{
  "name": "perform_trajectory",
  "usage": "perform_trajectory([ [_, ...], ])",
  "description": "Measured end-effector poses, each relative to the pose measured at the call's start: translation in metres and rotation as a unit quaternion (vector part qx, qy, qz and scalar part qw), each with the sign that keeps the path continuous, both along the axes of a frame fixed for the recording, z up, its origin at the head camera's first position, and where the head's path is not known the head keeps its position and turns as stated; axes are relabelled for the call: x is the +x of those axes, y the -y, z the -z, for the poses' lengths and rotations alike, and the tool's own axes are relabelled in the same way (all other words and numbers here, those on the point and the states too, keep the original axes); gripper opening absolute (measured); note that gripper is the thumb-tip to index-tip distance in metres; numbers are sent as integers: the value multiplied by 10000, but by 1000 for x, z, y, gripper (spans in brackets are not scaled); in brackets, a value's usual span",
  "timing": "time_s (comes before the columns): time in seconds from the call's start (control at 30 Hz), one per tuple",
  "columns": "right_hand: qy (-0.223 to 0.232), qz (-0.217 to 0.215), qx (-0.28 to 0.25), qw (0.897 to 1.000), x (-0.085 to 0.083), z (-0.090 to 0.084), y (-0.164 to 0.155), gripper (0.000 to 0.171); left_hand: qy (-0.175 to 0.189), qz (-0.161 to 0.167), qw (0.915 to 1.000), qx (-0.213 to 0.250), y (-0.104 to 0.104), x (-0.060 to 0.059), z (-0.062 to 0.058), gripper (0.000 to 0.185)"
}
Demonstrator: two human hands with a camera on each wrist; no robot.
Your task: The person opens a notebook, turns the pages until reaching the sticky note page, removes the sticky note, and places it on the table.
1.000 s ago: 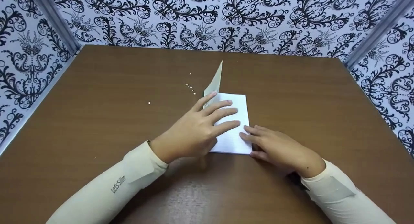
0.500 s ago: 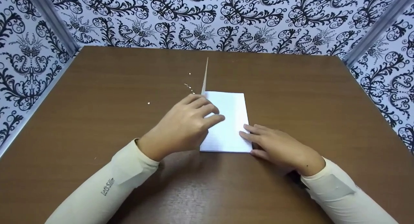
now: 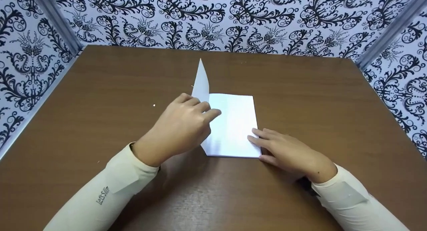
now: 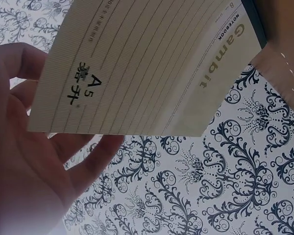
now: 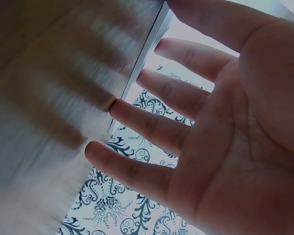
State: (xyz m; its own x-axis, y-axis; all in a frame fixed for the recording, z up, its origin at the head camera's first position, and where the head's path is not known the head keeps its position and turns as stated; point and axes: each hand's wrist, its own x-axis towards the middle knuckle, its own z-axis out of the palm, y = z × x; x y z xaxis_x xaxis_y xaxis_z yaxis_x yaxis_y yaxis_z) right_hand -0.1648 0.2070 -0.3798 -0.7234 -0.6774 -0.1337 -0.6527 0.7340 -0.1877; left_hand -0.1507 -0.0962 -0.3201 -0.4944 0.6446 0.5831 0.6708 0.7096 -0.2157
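Observation:
A notebook (image 3: 233,124) lies on the table in the head view, its white pages facing up. Along its left side the front cover (image 3: 201,85) stands raised, tilting leftward. My left hand (image 3: 180,124) is at this cover, fingers loosely bent against its inner side; the thumb is hidden. In the left wrist view the cream cover (image 4: 147,73) shows ruled lines, "Gambit", "NOTEBOOK" and "A5", with fingers (image 4: 100,159) behind it. At the lower right, my right hand (image 3: 290,151) rests its extended fingertips on the notebook's edge; the right wrist view shows the straight fingers (image 5: 152,125).
The brown wooden table (image 3: 310,97) spreads around the notebook. A small white scrap (image 3: 154,105) lies left of it. Black-and-white patterned walls (image 3: 253,20) stand at the back and sides.
My left hand has moved left, its spread fingers drawing in, and the cover has swung leftward past upright, baring more of the white page. The right hand has stayed in place.

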Motion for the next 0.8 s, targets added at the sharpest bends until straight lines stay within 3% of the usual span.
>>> perform_trajectory([
  [0.33, 73, 47, -5, 10000, 0, 0, 2, 56, 262, -947, 9950, -155, 5, 3, 0, 9],
  [0.7, 135, 91, 33, 9999, 0, 3, 1, 56, 650, -1620, 9832, -527, 8, 0, 6, 22],
  [0.8, 112, 85, 57, 9999, 0, 3, 1, 56, 962, -1739, 9775, -702, 7, -1, 10, 28],
])
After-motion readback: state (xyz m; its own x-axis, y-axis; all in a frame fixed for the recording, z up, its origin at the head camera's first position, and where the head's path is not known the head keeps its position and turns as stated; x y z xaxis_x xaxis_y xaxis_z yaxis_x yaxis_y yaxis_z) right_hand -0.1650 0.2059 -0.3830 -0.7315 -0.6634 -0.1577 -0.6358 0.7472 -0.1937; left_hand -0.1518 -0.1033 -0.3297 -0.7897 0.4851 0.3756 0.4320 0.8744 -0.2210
